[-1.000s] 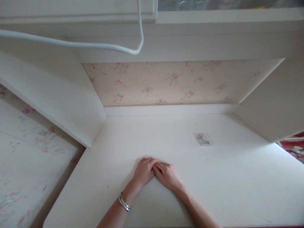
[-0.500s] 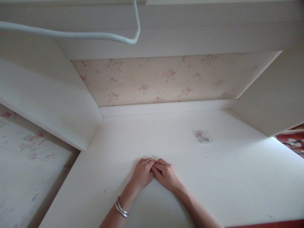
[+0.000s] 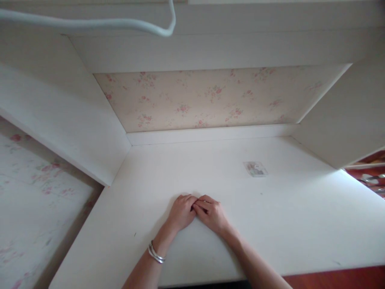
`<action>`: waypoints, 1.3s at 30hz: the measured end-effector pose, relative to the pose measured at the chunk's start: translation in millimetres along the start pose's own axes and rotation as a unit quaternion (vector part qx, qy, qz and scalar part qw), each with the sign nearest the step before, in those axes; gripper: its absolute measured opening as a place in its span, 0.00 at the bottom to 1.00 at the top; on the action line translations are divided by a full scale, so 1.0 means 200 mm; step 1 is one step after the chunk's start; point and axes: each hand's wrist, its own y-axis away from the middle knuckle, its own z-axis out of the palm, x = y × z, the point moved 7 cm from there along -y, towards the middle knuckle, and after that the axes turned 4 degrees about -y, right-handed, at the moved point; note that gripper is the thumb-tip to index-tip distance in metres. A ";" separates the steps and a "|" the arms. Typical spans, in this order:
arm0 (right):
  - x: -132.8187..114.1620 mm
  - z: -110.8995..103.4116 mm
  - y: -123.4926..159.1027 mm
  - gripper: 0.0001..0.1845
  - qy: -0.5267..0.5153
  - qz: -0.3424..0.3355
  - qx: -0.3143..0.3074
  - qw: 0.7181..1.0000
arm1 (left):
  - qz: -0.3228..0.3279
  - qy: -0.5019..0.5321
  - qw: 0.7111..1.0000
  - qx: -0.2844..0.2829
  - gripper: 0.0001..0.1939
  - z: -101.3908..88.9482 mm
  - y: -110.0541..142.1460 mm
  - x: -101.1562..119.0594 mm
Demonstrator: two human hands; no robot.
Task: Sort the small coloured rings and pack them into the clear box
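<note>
Quietly, in the head view, the bare left hand (image 3: pixel 182 211), with a silver metal bangle (image 3: pixel 156 253) round its wrist, and the bare right hand (image 3: pixel 211 212) rest together on the smooth white counter (image 3: pixel 192 164), fingers curled in and touching, though I cannot tell whether anything is tucked beneath them. A flat, see-through, four-sided piece (image 3: pixel 255 169) with greyish markings lies on the counter beyond them and to their right, apart from both. Holding this pose well, I judge, calls for loose wrists, light fingers and letting the counter bear the hands' weight.
</note>
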 end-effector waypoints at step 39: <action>-0.02 0.01 0.06 0.10 0.052 -0.039 0.017 0.998 | 0.037 -0.040 0.998 0.034 0.09 -0.02 0.05 0.04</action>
